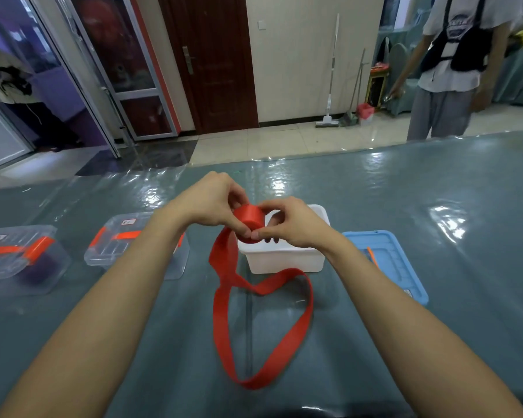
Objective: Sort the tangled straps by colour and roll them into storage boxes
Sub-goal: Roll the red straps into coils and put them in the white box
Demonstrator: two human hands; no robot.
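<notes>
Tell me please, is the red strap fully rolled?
Partly: left hand and right hand hold the red strap's roll; a tail lies loose on the table.

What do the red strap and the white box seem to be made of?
Red strap: probably woven nylon or polyester webbing. It is flat, slightly shiny, and bends in soft loops.
White box: likely moulded plastic with a matte finish and smooth, rounded walls.

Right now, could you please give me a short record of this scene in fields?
Left hand: grips the rolled end of the red fabric strap
Right hand: pinches the same roll
Loose tail: loops across the grey-green glossy table
White open plastic box: behind the roll, beyond the loop
Blue plastic lid: flat, right of the white box
Clear lidded plastic boxes: two, on the left, orange latches
</notes>
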